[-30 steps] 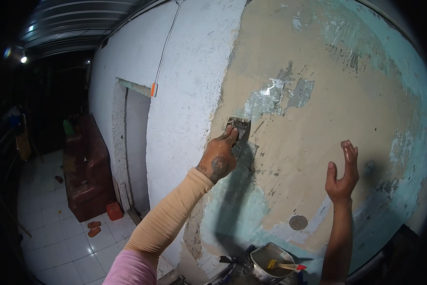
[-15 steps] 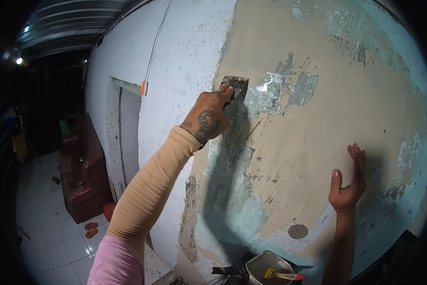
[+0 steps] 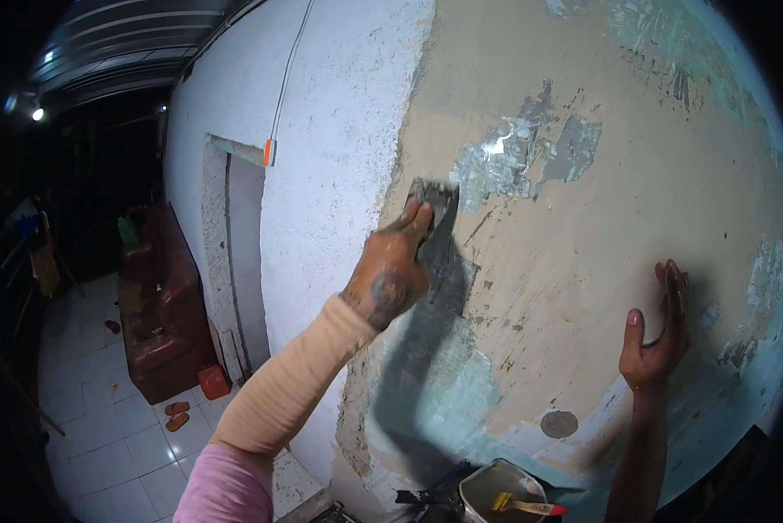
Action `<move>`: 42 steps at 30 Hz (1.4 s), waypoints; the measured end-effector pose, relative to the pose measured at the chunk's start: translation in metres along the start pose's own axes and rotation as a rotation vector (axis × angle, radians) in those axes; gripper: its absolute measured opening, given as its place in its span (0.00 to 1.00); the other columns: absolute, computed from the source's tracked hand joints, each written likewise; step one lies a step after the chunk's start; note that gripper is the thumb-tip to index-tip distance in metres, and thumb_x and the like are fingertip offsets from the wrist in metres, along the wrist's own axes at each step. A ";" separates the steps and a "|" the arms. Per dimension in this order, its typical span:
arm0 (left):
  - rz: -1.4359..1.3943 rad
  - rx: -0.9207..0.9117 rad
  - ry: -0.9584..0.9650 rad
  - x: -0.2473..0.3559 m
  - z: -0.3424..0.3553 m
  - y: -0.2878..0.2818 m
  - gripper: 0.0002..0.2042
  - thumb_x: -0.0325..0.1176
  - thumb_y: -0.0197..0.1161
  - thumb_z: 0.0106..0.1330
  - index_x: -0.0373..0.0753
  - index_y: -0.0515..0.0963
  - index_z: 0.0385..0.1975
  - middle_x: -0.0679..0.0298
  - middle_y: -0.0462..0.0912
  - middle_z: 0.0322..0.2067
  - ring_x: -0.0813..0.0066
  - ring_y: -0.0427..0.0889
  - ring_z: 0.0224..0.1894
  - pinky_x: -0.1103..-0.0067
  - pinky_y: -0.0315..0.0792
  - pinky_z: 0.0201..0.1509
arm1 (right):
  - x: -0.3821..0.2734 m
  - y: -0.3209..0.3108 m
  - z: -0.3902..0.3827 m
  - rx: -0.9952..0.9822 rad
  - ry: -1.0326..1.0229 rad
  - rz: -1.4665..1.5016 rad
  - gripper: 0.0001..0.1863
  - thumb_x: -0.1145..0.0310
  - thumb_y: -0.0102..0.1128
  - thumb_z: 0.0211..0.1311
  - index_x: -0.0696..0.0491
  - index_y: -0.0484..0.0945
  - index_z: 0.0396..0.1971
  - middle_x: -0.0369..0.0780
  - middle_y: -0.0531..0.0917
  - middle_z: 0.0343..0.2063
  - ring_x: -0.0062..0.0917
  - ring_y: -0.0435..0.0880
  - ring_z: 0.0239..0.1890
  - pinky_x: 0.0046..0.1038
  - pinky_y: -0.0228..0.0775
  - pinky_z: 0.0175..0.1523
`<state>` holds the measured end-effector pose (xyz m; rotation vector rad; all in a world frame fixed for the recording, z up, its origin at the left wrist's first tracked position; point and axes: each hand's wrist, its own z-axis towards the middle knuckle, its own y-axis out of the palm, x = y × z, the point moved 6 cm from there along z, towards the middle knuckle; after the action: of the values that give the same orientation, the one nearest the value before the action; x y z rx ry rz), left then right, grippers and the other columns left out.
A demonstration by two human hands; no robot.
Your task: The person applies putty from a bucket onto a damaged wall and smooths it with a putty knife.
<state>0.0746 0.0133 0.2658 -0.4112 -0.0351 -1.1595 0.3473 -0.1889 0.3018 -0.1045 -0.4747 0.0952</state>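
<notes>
My left hand (image 3: 390,272) grips a scraper (image 3: 437,195) with a wide, dirty blade, its fingers pressed along the tool. The blade lies at the wall (image 3: 575,270), on the beige coat near its border with white paint. Bare grey patches (image 3: 573,150) and a pale green area (image 3: 444,375) break up that coat. Farther right, my right hand (image 3: 657,349) is open and holds nothing, thumb apart and fingers pointing up. It is at the wall surface; whether the palm presses on it I cannot tell.
Below the wall stands a bucket (image 3: 470,497) with a yellow-and-red-handled brush (image 3: 527,506) across it. A dark red sofa (image 3: 160,314), a red container (image 3: 214,382) and orange sandals (image 3: 177,415) are on the tiled floor at left, beside a doorway (image 3: 243,253).
My left hand has drawn the scraper downward along the wall. My right hand stays open at about the same spot, while the whole view has shifted slightly.
</notes>
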 end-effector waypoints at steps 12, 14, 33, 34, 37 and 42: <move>0.153 -0.122 0.067 -0.009 -0.001 -0.015 0.34 0.14 0.51 0.43 0.28 0.70 0.59 0.41 0.71 0.58 0.52 0.80 0.54 0.74 0.78 0.54 | 0.005 -0.001 -0.007 0.032 0.050 0.127 0.31 0.73 0.54 0.58 0.63 0.63 0.63 0.54 0.75 0.56 0.51 0.72 0.61 0.51 0.55 0.69; 0.119 -0.112 0.042 -0.010 -0.001 -0.014 0.34 0.14 0.51 0.42 0.28 0.70 0.59 0.40 0.71 0.58 0.51 0.79 0.54 0.74 0.78 0.54 | -0.003 0.004 0.001 -0.003 -0.003 0.051 0.31 0.74 0.54 0.57 0.63 0.63 0.64 0.55 0.75 0.56 0.51 0.73 0.60 0.50 0.55 0.69; 0.050 -0.204 -0.214 0.016 0.023 -0.018 0.32 0.18 0.55 0.41 0.19 0.70 0.54 0.31 0.71 0.53 0.48 0.80 0.52 0.71 0.77 0.54 | -0.001 0.004 0.003 -0.003 0.020 0.047 0.33 0.76 0.53 0.58 0.61 0.59 0.66 0.55 0.74 0.57 0.50 0.75 0.59 0.50 0.54 0.69; 0.014 -0.207 -0.176 0.014 0.025 -0.016 0.31 0.18 0.55 0.41 0.19 0.70 0.54 0.30 0.71 0.52 0.48 0.79 0.52 0.70 0.77 0.54 | -0.001 0.003 0.002 0.006 0.025 0.052 0.34 0.76 0.53 0.58 0.61 0.59 0.66 0.54 0.74 0.57 0.50 0.75 0.59 0.50 0.54 0.69; 0.039 -0.238 -0.168 0.015 0.026 -0.010 0.32 0.18 0.55 0.41 0.19 0.70 0.54 0.30 0.72 0.51 0.48 0.78 0.53 0.70 0.76 0.55 | -0.002 0.005 0.003 0.020 0.028 0.058 0.34 0.77 0.53 0.57 0.61 0.59 0.66 0.54 0.74 0.57 0.50 0.75 0.59 0.50 0.53 0.70; 0.103 -0.155 0.170 -0.002 0.018 -0.024 0.32 0.15 0.52 0.40 0.19 0.69 0.55 0.31 0.72 0.52 0.48 0.82 0.48 0.69 0.79 0.50 | -0.005 0.005 0.005 -0.003 0.049 0.040 0.33 0.76 0.54 0.56 0.61 0.61 0.64 0.54 0.74 0.57 0.49 0.74 0.60 0.50 0.52 0.70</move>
<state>0.0556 0.0128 0.2895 -0.4440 0.2229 -1.0954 0.3405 -0.1845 0.3036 -0.1191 -0.4238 0.1304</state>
